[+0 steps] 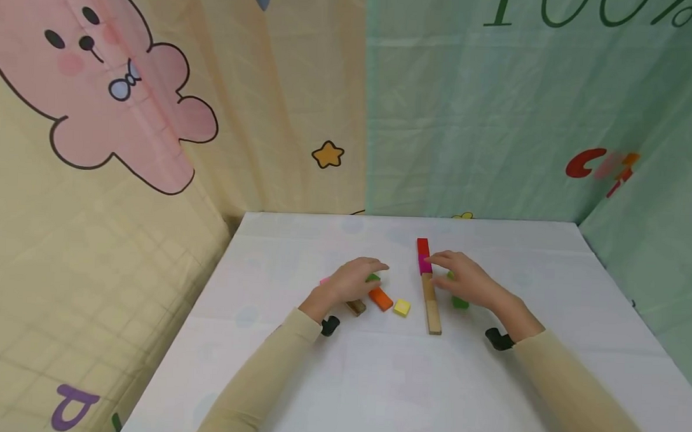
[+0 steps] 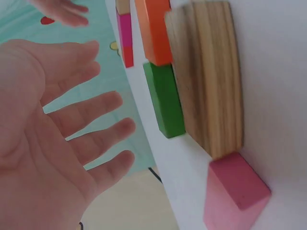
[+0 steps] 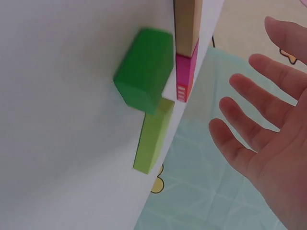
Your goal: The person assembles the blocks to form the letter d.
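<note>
My left hand (image 1: 352, 281) hovers over a loose group of blocks with its fingers spread and holds nothing. Around it lie a striped wooden block (image 2: 211, 76), a green block (image 2: 165, 98), a pink block (image 2: 235, 187), an orange block (image 1: 380, 298) and a small yellow block (image 1: 402, 307). A straight row of blocks runs away from me: light wood (image 1: 433, 317) nearest, then magenta (image 1: 424, 264), then red (image 1: 422, 245) at the far end. Beside this row my right hand (image 1: 472, 279) is held with extended fingers, its fingertips overlapping the magenta block in the head view. A dark green block (image 3: 146, 69) and a light green block (image 3: 153, 139) lie below it.
The blocks lie on a white-covered table (image 1: 346, 381). Its far edge meets a printed curtain (image 1: 292, 112) in cream and green. Black wrist straps (image 1: 499, 339) show below the sleeves.
</note>
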Motion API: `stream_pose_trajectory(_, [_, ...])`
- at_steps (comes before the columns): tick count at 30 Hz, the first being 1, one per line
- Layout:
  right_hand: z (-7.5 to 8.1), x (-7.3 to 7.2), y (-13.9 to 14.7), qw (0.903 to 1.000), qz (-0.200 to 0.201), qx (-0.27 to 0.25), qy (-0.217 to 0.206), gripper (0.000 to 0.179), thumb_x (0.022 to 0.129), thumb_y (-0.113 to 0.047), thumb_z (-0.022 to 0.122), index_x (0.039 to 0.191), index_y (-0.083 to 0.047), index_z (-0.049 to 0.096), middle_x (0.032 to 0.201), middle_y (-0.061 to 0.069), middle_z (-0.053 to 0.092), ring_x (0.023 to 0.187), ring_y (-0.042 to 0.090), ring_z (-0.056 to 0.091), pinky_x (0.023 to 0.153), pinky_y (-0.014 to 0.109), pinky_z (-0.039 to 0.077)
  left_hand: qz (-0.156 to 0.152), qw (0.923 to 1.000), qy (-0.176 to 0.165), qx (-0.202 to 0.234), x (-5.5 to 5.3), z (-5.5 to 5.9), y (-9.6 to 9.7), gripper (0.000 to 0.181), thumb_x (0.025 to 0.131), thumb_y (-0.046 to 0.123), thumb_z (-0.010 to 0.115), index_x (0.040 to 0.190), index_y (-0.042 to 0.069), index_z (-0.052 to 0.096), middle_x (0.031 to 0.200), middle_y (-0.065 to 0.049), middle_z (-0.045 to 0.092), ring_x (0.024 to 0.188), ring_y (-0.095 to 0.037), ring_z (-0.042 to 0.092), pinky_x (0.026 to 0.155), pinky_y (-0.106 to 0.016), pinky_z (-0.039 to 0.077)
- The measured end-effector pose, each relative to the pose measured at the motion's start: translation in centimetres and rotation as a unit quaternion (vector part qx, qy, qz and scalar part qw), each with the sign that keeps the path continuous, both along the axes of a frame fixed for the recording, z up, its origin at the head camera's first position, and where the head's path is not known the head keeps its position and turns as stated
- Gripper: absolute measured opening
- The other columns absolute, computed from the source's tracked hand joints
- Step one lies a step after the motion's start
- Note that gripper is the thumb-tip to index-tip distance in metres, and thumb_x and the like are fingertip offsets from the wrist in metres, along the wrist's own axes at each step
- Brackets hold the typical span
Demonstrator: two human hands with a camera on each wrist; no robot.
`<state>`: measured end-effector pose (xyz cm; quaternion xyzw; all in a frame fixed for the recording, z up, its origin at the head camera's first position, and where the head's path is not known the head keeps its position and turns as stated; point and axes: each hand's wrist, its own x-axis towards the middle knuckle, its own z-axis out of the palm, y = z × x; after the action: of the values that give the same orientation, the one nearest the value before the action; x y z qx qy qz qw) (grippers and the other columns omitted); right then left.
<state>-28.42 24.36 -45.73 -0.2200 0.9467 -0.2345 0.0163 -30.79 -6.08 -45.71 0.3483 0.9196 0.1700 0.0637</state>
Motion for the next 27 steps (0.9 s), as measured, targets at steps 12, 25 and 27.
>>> stream_pose_trajectory(12, [-1.1, 4.5, -0.6, 0.9992, 0.034, 0.000, 0.021, 0.058, 0.093, -0.028, 0.075, 0.145, -0.010, 0.055, 0.145, 0.013, 0.051, 0.132, 0.036, 0.045, 0.103, 0.055, 0.043, 0.006, 0.9989, -0.045, 0.006, -2.7, -1.0, -1.5, 0.041, 0.097, 0.013, 0.066, 0.138, 0.016, 0.063, 0.140, 0.000, 0.059, 0.124, -0.019, 0.053, 0.107, -0.038, 0.041])
stream_pose_trajectory(25, [-2.4, 5.9, -0.8, 0.9992, 0.017, 0.035, 0.004, 0.056, 0.092, -0.031, 0.076, 0.141, -0.011, 0.059, 0.145, 0.010, 0.051, 0.136, 0.034, 0.042, 0.105, 0.054, 0.043, 0.022, 0.9979, -0.061, -0.008, -3.6, -1.8, -1.6, 0.043, 0.091, 0.003, 0.070, 0.131, 0.019, 0.069, 0.131, -0.003, 0.062, 0.116, -0.020, 0.053, 0.101, -0.035, 0.045])
stream_pose_trajectory(27, [-2.4, 6.0, -0.8, 0.9990, 0.015, 0.040, 0.008, 0.057, 0.091, -0.033, 0.076, 0.141, -0.012, 0.059, 0.144, 0.010, 0.051, 0.136, 0.035, 0.041, 0.104, 0.054, 0.044, 0.025, 0.9981, -0.057, -0.005, -3.6, -1.8, -1.7, 0.042, 0.091, 0.005, 0.071, 0.130, 0.019, 0.069, 0.130, -0.003, 0.062, 0.115, -0.020, 0.053, 0.100, -0.035, 0.045])
